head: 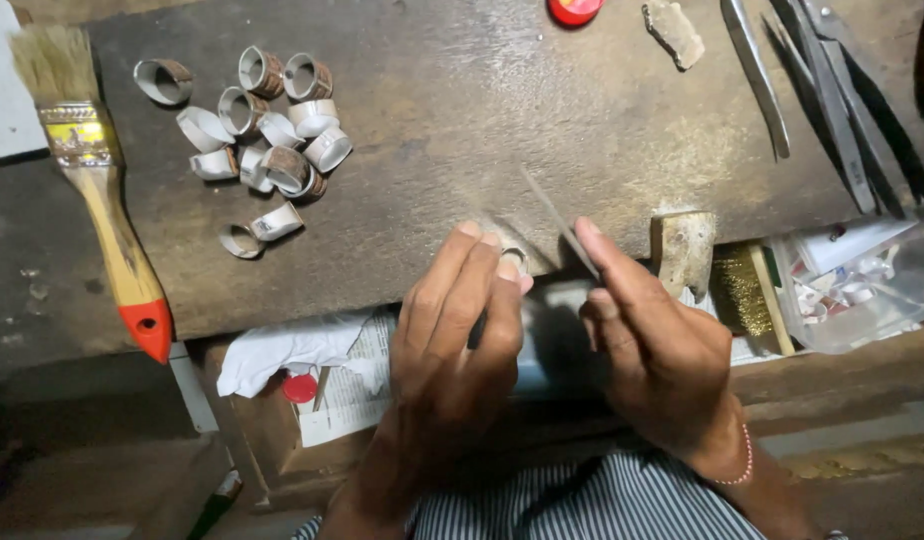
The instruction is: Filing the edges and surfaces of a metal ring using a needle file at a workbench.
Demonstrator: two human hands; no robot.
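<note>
My left hand (460,330) pinches a small metal ring (515,258) between thumb and fingertips at the front edge of the dark wooden workbench (462,120). My right hand (652,340) grips a thin flat file (559,220) that slants up and to the left, its lower part close beside the ring. Both hands are held just in front of the bench edge, above my striped clothing.
Several metal rings (262,120) lie in a heap at the bench's back left. A paintbrush (97,180) with a red-tipped handle lies at the left. Tweezers and shears (832,90) rest at back right, a brass wire brush (744,290) and plastic bag (862,280) at right.
</note>
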